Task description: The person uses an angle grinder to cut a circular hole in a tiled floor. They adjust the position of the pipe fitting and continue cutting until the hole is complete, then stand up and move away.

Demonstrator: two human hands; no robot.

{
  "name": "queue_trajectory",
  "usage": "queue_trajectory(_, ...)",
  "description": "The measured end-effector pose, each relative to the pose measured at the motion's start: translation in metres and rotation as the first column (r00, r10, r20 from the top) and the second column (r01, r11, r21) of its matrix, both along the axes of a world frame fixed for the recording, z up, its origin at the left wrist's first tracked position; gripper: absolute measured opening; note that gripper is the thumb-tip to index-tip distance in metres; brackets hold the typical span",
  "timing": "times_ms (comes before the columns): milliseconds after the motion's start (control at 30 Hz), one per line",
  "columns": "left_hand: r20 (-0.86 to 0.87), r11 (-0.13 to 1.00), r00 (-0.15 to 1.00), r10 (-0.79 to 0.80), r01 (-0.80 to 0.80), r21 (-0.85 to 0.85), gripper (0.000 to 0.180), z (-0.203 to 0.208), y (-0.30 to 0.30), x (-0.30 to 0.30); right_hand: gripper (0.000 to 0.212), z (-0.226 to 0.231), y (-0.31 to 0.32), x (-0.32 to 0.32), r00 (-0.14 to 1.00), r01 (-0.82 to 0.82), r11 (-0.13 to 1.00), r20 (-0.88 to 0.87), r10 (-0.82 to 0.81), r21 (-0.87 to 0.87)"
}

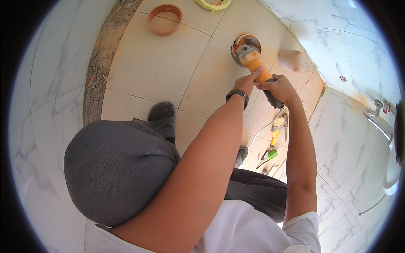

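With both hands I hold a yellow and grey angle grinder (254,65) over the tiled floor. My left hand (247,81), with a dark watch at its wrist, is closed round the yellow body, thumb along the top. My right hand (280,88) wraps the dark rear handle, from which a pale cord trails. The grinder's head sits at the near side of a round, orange-brown pipe opening (254,39) in the floor. Its disc is mostly hidden, so I cannot tell whether it touches the rim.
A loose orange-brown pipe ring (181,21) lies far left, near a yellow-green ring (212,6). Beside the right arm are a yellow-handled tool (276,130) and a green tape measure (272,154). A rough open strip (95,84) runs along the left wall; a metal tap (377,120) juts from the right wall.
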State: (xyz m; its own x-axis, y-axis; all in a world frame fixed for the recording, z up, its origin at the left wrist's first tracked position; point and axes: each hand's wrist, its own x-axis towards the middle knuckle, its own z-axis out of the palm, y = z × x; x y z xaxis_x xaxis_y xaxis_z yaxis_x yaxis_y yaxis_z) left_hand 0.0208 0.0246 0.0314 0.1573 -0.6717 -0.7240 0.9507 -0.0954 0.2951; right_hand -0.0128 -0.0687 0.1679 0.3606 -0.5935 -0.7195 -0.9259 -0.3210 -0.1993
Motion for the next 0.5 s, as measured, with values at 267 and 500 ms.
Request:
queue_trajectory(267,-0.011,0.997,0.999,0.038,-0.038,-0.062,0.068,0.01,-0.001,0.002,0.058,0.006,0.018,-0.008,0.998,-0.028,0.981,0.046,0.038,-0.194)
queue_trajectory(500,0.236,0.984,0.957,-0.171,0.155,0.086,0.08,0.035,-0.023,0.007,0.053,-0.001,-0.008,-0.017,0.997,0.07,0.985,0.044,-0.064,-0.16)
